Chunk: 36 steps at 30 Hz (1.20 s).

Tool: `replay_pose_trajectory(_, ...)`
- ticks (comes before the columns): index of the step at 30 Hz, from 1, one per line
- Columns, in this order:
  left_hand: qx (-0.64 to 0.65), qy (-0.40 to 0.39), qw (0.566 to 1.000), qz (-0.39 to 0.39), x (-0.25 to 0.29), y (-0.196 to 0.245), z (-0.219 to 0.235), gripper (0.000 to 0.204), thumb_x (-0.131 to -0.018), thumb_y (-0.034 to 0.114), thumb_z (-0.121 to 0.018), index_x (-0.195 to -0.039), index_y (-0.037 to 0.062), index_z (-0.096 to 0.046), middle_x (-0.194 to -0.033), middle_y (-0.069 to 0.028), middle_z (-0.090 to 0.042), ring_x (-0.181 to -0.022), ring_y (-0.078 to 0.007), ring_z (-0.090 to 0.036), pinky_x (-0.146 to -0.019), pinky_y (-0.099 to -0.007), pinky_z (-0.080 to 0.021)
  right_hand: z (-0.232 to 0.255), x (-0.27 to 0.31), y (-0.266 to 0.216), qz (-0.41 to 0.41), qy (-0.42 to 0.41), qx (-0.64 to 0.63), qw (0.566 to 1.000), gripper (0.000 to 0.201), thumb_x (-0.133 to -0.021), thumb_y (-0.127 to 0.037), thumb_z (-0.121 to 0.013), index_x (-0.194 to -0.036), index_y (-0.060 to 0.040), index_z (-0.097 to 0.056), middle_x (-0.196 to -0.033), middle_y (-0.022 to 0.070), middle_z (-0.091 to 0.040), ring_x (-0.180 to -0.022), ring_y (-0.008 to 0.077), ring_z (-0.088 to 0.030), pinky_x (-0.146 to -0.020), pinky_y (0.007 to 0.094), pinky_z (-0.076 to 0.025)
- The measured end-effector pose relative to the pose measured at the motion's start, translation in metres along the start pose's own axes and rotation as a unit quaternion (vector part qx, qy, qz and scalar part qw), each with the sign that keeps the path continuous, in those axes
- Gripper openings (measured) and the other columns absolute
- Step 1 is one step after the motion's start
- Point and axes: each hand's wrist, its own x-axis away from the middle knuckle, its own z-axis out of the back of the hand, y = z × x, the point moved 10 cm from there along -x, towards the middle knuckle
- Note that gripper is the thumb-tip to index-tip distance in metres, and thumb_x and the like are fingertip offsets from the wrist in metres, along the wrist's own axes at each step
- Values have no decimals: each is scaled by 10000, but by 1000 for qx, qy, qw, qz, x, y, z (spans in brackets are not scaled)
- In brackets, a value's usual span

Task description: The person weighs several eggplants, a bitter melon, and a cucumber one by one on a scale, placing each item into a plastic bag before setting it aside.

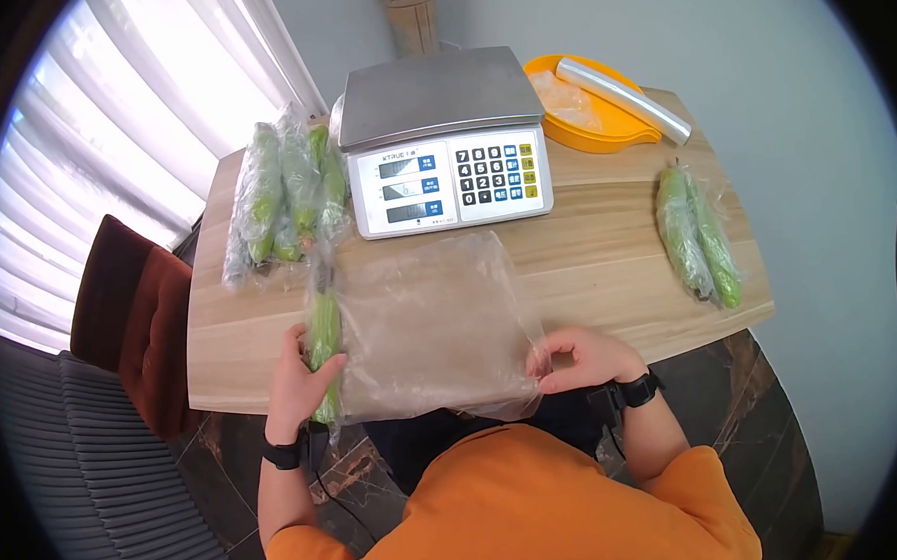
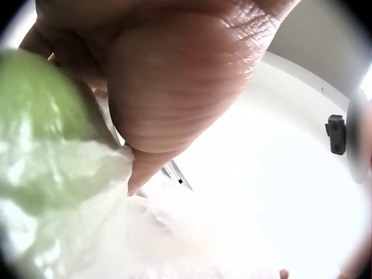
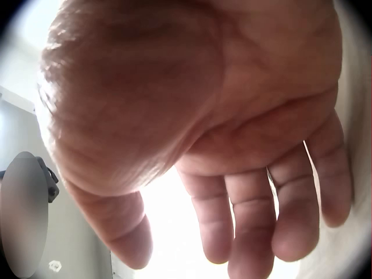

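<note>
On the table's left front, a long green gourd [image 1: 325, 330] in clear plastic lies lengthwise, its near end at the table edge. My left hand [image 1: 302, 382] grips it, fingers on its left side and thumb over the top. The wrapped gourd [image 2: 46, 116] looms large beside the left palm in the left wrist view. To its right spreads a wide sheet of clear plastic [image 1: 431, 326], joined to the wrapping. My right hand [image 1: 590, 358] is at the sheet's right front corner. The right wrist view shows its fingers [image 3: 250, 215] loosely extended, the thumb apart, nothing pinched between them.
A price scale [image 1: 448, 145] stands at the back centre. Several bagged gourds [image 1: 290, 192] lie left of it. Two more wrapped gourds [image 1: 697, 234] lie at the right edge. An orange tray [image 1: 602, 138] behind holds a plastic film roll [image 1: 626, 100]. A brown chair [image 1: 135, 314] stands left.
</note>
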Motion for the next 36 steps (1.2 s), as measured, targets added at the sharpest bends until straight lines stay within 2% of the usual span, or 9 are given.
replay_pose_trajectory(7, 172, -72, 981, 56, -2, -34, -15, 454, -834, 249, -708, -1159, -34, -567, -754, -63, -578, -647, -124, -522, -592, -289, -442, 19, -2, 21, -58, 147, -181, 971, 164, -844, -71, -665, -993, -25, -614, -908, -17, -608, -848, 73, -545, -773, 250, -459)
replay_pose_trajectory(13, -10, -73, 997, 26, 6, 5, -8, 330, -847, 227, -693, -1050, -16, -598, -725, -29, -587, -613, -104, -538, -569, -269, -447, 20, -6, 34, -54, 112, -72, 990, 51, -852, -32, -647, -890, -15, -617, -828, -17, -608, -778, 72, -545, -732, 238, -453)
replay_pose_trajectory(16, 120, -64, 991, 19, 8, 14, -18, 323, -816, 186, -723, -1037, 5, -571, -754, -37, -581, -613, -107, -535, -576, -265, -461, 19, -4, 31, -30, 79, -61, 994, 43, -849, -30, -653, -855, -10, -616, -811, -9, -608, -776, 74, -545, -733, 233, -450)
replay_pose_trajectory(19, 130, -64, 989, -32, 15, 44, -26, 348, -787, 149, -747, -1045, 25, -551, -818, -54, -579, -650, -111, -552, -606, -258, -477, 20, -1, 20, 30, 76, -103, 991, 48, -864, -67, -643, -849, -31, -615, -774, -36, -599, -742, 51, -535, -691, 214, -447)
replay_pose_trajectory(24, 115, -127, 970, -174, 29, 113, -51, 337, -801, 111, -723, -1089, 46, -560, -1035, -64, -599, -921, -198, -579, -742, -292, -490, 36, 5, 32, -6, 148, -179, 973, 45, -883, -70, -617, -858, -46, -589, -760, -13, -593, -688, 64, -560, -646, 222, -468)
replay_pose_trajectory(28, 250, -259, 902, -238, 38, 159, -82, 334, -806, 66, -698, -1112, 45, -567, -1177, -102, -580, -1084, -212, -546, -876, -320, -455, 43, 3, 33, 19, 182, -208, 961, 43, -900, -74, -594, -891, -56, -555, -732, -18, -567, -615, 60, -525, -584, 212, -440)
replay_pose_trajectory(31, 311, -236, 868, -307, 38, 177, -85, 295, -812, 54, -682, -1088, 36, -579, -1123, -99, -609, -1029, -211, -582, -822, -324, -477, 47, 3, 30, 50, 204, -238, 948, 40, -905, -74, -585, -903, -63, -546, -713, -30, -544, -586, 49, -487, -545, 203, -403)
replay_pose_trajectory(34, 289, -111, 922, -233, 8, 134, -87, 245, -824, 63, -665, -1058, 38, -595, -1031, -86, -641, -916, -196, -627, -752, -329, -502, 50, 6, 36, 49, 221, -240, 944, 83, -893, -94, -600, -939, -49, -547, -692, 4, -545, -581, 77, -492, -537, 224, -393)
replay_pose_trajectory(36, 63, -115, 963, -233, 2, 126, -94, 219, -831, 72, -657, -1041, 40, -602, -979, -77, -651, -841, -180, -637, -714, -323, -513, 49, 7, 35, 39, 227, -224, 947, 76, -890, -86, -607, -934, -50, -556, -697, -1, -547, -582, 70, -489, -534, 213, -387)
